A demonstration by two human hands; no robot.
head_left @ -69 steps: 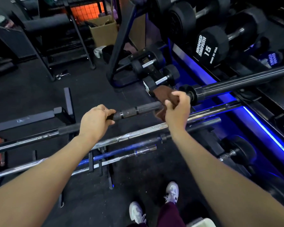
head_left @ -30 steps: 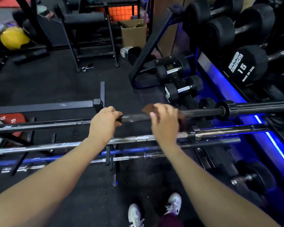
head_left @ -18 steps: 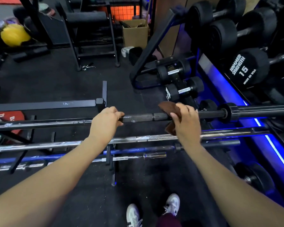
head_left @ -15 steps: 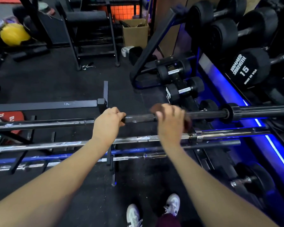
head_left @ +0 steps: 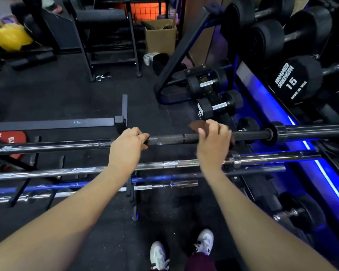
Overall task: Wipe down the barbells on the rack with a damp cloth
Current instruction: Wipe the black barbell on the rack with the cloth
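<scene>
Black barbell (head_left: 168, 139): lies level across the top of the rack, well above the floor; its knurled shaft runs between the two hands and its sleeve (head_left: 311, 132) reaches off the right edge.
Left hand (head_left: 126, 148): fingers curled round the shaft, gripping it bare, just left of the knurled stretch.
Right hand (head_left: 213, 142): fingers curled over the shaft with the brown cloth (head_left: 197, 126) wrapped between palm and steel.
Handling, barbell: a long steel bar, likely heavy and quite stiff; the knurling should snag the cloth and give grip, while the smooth sleeve is probably slicker and may turn on its collar (head_left: 270, 133). Best steadied on the shaft, as the left hand does.
Handling, cloth: soft and limp, moulds round the bar; whether it is damp cannot be seen.
Other bars: a chrome barbell (head_left: 164, 165) sits just below, then a blue bar (head_left: 70, 185) and a short chrome bar (head_left: 164, 186) lower down.
Hidden: most of the cloth lies under the right hand, only a flap above and a dark edge beside the fingers showing; the right hand is slightly blurred.
Cut off: both ends of the black barbell leave the picture.
Hard to make out: the rack (head_left: 132, 192) uprights are dark against the floor, so where the black bar rests is unclear.
</scene>
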